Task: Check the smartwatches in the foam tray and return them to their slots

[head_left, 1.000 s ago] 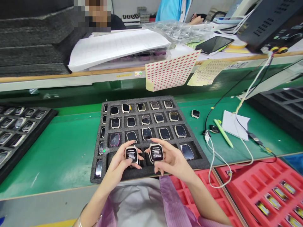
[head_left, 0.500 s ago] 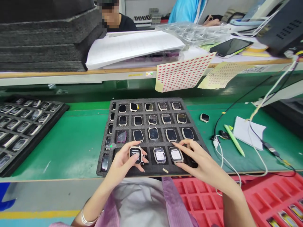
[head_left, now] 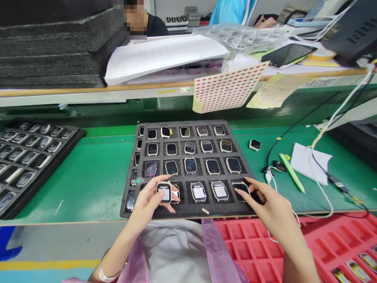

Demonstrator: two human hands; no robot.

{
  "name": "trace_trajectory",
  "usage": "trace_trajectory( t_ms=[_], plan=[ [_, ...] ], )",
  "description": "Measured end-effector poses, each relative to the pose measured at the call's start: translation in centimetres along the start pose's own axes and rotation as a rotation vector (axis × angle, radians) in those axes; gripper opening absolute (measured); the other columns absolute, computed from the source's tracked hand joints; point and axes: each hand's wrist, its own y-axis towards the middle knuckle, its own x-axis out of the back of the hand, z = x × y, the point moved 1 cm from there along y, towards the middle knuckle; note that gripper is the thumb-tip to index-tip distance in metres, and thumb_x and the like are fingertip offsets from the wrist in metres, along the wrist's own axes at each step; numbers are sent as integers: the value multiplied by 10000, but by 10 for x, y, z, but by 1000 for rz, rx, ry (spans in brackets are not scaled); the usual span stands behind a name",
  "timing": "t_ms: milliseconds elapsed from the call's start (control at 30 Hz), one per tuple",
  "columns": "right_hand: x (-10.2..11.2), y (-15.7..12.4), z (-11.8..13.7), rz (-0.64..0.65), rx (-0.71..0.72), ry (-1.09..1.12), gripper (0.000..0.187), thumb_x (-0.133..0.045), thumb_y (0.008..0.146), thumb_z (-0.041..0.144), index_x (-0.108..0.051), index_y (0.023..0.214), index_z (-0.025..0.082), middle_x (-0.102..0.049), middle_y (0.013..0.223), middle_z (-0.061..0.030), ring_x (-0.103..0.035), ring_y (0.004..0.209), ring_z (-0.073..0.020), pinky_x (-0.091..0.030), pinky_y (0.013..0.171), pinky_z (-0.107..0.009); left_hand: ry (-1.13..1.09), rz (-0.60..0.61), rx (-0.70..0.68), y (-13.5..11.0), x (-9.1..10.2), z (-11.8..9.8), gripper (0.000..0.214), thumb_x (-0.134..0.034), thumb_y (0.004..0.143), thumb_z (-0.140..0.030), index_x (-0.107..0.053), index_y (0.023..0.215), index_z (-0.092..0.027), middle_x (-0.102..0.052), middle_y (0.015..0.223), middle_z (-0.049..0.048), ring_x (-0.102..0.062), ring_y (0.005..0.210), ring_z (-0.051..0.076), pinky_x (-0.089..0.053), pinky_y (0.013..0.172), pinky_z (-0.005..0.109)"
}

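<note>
My left hand (head_left: pixel 146 200) holds a strapless smartwatch (head_left: pixel 163 192) with a lit screen above the front row of a black foam tray (head_left: pixel 182 212). The thumb lies on its screen. Partly hidden behind it is another lit watch (head_left: pixel 176 193) in the tray. At the front right compartment, my right hand (head_left: pixel 265 196) has thumb and fingers on the edges of a dark-screened watch (head_left: pixel 240 191). Between the hands sit two watches with white lit screens, a middle one (head_left: pixel 198 192) and a right one (head_left: pixel 220 191). Rows of dark-screened watches fill the compartments behind.
Another filled foam tray (head_left: pixel 32 153) lies left. On the right are a lone watch (head_left: pixel 255 144), a green pen (head_left: pixel 291 173), white paper (head_left: pixel 310 163) and cables (head_left: pixel 272 184). Red trays (head_left: pixel 250 243) stand below the edge. A shelf (head_left: pixel 165 92) crosses behind; people sit beyond.
My right hand has moved right, from the lit watch to the dark one in the corner compartment. The left hand's watch has shifted slightly left, and its screen has turned from dark text to white.
</note>
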Motion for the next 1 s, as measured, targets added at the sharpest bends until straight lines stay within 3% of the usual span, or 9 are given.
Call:
trace_trajectory(
  t_ms=[100, 200, 333, 467, 533, 633, 767, 900, 1000],
  plan=[
    [2, 2, 0, 39, -26, 73, 517, -431, 879, 644, -615, 969, 169, -535, 700, -25, -493, 551, -174, -418, 553, -309, 150, -7, 3, -5, 3, -4, 531, -624, 838, -239, -394, 1317, -257, -582, 1105, 90, -630, 935, 218, -568, 703, 312],
    [3, 5, 4, 70, -45, 233, 408, -504, 873, 586, -605, 882, 191, -570, 778, -50, -541, 659, -196, -432, 562, -296, 530, -73, -20, -13, 19, -8, 624, -622, 835, -227, -315, 1370, -318, -560, 1169, 70, -605, 1031, 231, -505, 883, 394],
    [3, 9, 13, -13, -194, 696, 261, -579, 881, 466, -525, 963, 225, -632, 926, -63, -570, 612, -170, -445, 468, -253, 1205, -77, -161, -21, 45, -19, 529, -622, 838, -310, -410, 1323, -296, -536, 1218, 87, -499, 1147, 289, -393, 974, 484],
    [8, 15, 27, -67, -318, 1100, 251, -597, 887, 379, -524, 1075, 230, -660, 918, -73, -466, 428, -107, -320, 326, -197, 1509, 0, -206, -14, 56, -37, 642, -681, 766, -463, -433, 1314, -239, -494, 1229, 111, -475, 1093, 309, -394, 929, 482],
    [9, 19, 36, 14, -319, 1238, 343, -583, 893, 362, -514, 1199, 222, -654, 1004, -113, -498, 468, -119, -344, 340, -206, 1558, -51, -230, -1, 54, -43, 605, -628, 802, -492, -440, 1303, -209, -513, 1222, 121, -476, 1082, 309, -395, 912, 466],
    [6, 26, 46, 138, -309, 1398, 451, -556, 905, 328, -434, 1328, 230, -626, 1111, -146, -560, 576, -151, -410, 402, -232, 1598, -170, -210, 24, 46, -43, 317, -494, 909, -386, -561, 1146, -187, -598, 1111, 123, -508, 1023, 315, -390, 864, 457],
    [-4, 32, 52, 138, -264, 1475, 376, -576, 904, 289, -463, 1263, 272, -639, 1093, -114, -559, 583, -128, -444, 472, -234, 1528, -264, -156, 51, 39, -30, 232, -454, 915, -280, -633, 912, -132, -619, 914, 161, -534, 934, 345, -381, 828, 487],
    [-8, 36, 55, 191, -147, 1477, 223, -619, 880, 257, -534, 1084, 292, -645, 1059, -66, -517, 498, -92, -411, 448, -225, 1337, -189, -155, 56, 45, -29, 194, -564, 855, -330, -630, 907, -155, -635, 859, 109, -576, 831, 289, -436, 764, 422],
    [-3, 43, 59, 267, -83, 1494, 229, -640, 865, 262, -553, 1075, 289, -643, 1042, -61, -532, 496, -98, -408, 439, -228, 1150, -101, -168, 56, 44, -36, 224, -522, 878, -381, -622, 865, -181, -642, 890, 75, -610, 814, 227, -485, 733, 350]
  ],
)
